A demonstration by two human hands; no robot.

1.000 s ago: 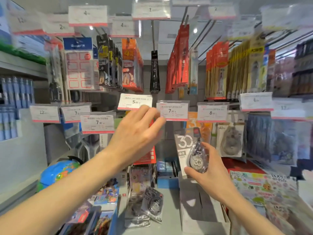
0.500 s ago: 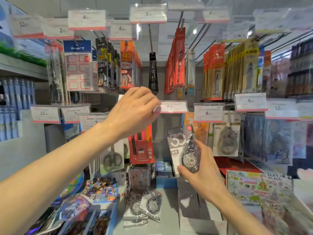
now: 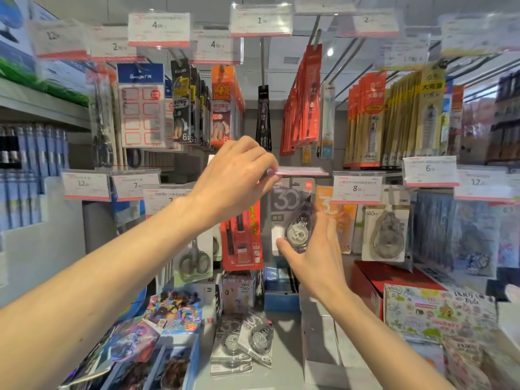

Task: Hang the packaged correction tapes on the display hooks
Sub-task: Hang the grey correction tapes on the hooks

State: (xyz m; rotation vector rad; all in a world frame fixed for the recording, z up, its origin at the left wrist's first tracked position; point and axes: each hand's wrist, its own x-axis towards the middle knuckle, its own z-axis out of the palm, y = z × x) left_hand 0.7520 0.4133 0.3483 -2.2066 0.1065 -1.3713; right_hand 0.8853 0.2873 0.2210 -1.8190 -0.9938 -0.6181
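Left hand raised at centre, fingers curled, pinching the price tag holder flipped up flat. Below and right of it, right hand with thumb and fingers holding the packaged correction tape upright beneath that tag. More correction tape packs lying on the near shelf, well below both hands
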